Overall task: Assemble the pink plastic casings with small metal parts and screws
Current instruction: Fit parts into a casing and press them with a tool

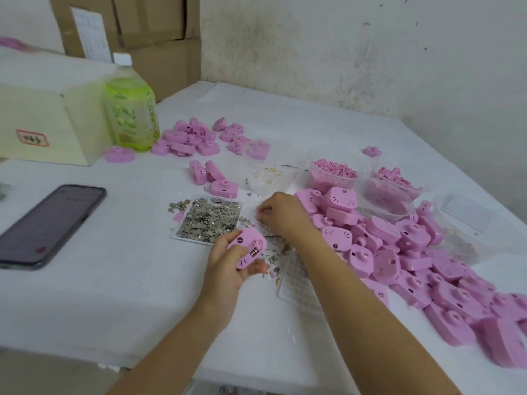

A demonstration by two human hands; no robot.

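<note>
Left hand (228, 266): grips a pink casing (248, 248) just above the white table (114, 280).
Right hand (281, 213): fingers curled, tips down just beyond that casing; I cannot tell whether they pinch anything.
Metal parts (209, 220): heaped in a clear tray beside both hands.
Casing pile (399, 252): right of the arms.

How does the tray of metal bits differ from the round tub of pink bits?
The tray is flat and shallow with straight sides; the tub is round and deeper. The tray holds grey metal parts; the tub holds small pink pieces. The tub sits farther back than the tray. Both are clear plastic, on the table.
</note>
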